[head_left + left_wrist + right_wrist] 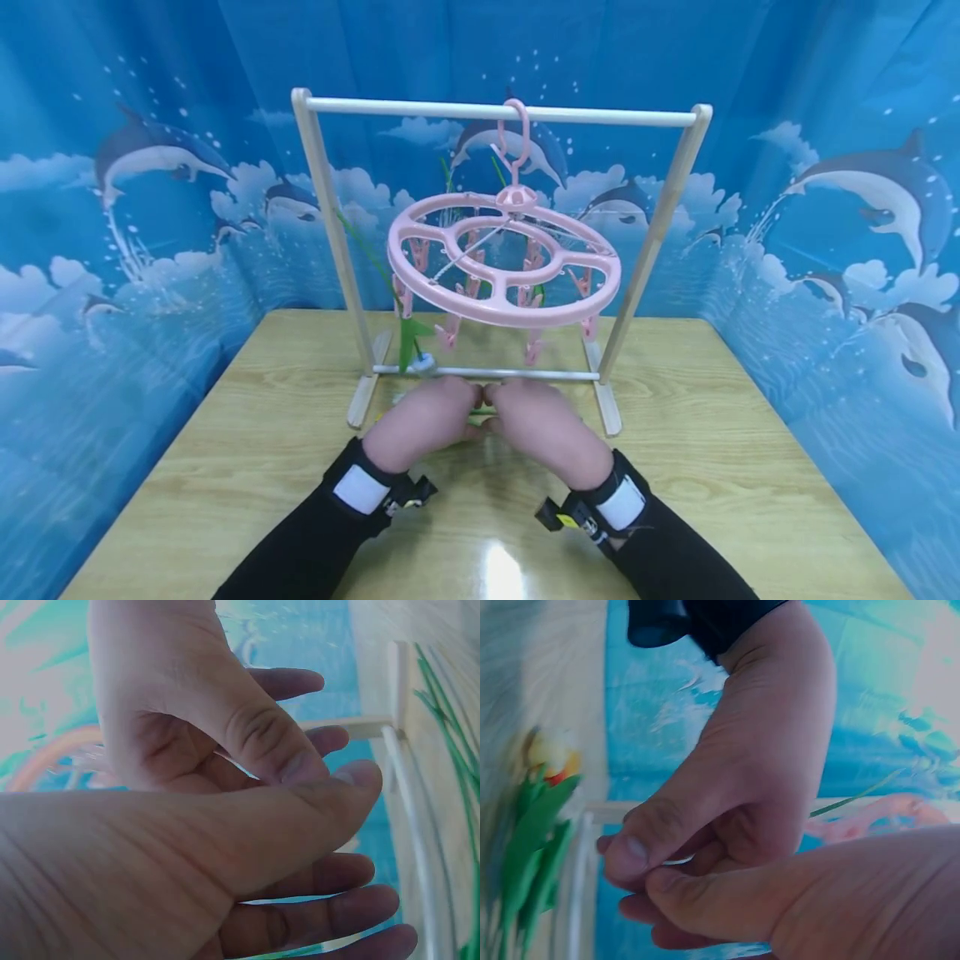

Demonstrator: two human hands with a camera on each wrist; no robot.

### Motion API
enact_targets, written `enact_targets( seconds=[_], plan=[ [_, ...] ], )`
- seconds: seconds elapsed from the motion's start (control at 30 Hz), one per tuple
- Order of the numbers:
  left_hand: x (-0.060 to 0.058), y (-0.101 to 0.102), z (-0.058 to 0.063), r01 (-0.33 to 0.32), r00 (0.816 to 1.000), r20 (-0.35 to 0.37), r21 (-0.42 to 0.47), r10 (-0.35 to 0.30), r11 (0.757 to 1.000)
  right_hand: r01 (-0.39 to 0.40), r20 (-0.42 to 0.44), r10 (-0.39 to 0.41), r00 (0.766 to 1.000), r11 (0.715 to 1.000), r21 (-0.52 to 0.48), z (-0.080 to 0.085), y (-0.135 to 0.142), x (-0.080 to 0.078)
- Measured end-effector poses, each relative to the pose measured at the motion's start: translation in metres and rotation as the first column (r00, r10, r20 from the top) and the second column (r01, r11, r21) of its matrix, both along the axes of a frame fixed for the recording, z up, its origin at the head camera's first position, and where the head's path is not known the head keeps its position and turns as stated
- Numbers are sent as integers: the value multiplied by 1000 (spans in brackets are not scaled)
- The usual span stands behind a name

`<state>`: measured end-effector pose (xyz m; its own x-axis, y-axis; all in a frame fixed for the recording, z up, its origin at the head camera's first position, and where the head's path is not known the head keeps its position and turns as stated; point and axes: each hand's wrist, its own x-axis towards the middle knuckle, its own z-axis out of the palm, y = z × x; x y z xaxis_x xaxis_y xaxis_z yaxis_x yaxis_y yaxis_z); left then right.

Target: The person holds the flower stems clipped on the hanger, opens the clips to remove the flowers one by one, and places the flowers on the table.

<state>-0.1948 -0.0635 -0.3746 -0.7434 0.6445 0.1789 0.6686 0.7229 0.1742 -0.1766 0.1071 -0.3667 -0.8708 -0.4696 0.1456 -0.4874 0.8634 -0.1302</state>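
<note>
Below the pink clip hanger [504,315], my left hand [427,421] and right hand [546,423] meet at the fingertips, low over the table. Thumbs and index fingers touch; nothing shows between them in either wrist view. The left fingers [330,911] lie loosely straight, and the right fingers are loosely bent. Artificial flowers lie on the table behind the hands, mostly hidden in the head view; a white-and-yellow bloom [553,754] with green leaves [532,840] shows in the right wrist view. A white flower [422,363] hangs head-down at the hanger's left, its stem passing a pink clip [402,296].
A wooden rack [651,242] carries the hanger by its hook [517,146] on the white top bar [600,116]. Its lower bar [540,375] runs just behind the hands. Several pink clips dangle from the rings. A blue dolphin curtain [247,83] encloses the table [720,467].
</note>
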Motion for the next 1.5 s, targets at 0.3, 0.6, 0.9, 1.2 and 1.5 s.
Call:
enact_targets(
  seconds=[0.3, 0.6, 0.9, 1.2, 1.5],
  plan=[
    [27, 1, 44, -48, 997, 57, -13, 49, 999, -47, -141, 37, 989, 997, -67, 41, 5, 35],
    [57, -8, 78, 5, 961, -267, 249, 64, 968, -220, -485, 71, 872, 941, -258, 67, 19, 48],
    [59, -22, 91, 225, 765, -623, 494, 161, 840, -386, -704, -9, 710, 831, -400, 77, 26, 44],
    [41, -24, 82, 138, 734, -626, 517, 263, 845, -388, -775, -54, 629, 842, -374, 74, 30, 34],
    [20, -24, 73, 131, 741, -593, 587, 315, 799, -368, -772, -77, 631, 846, -385, 69, 28, 28]
  ],
)
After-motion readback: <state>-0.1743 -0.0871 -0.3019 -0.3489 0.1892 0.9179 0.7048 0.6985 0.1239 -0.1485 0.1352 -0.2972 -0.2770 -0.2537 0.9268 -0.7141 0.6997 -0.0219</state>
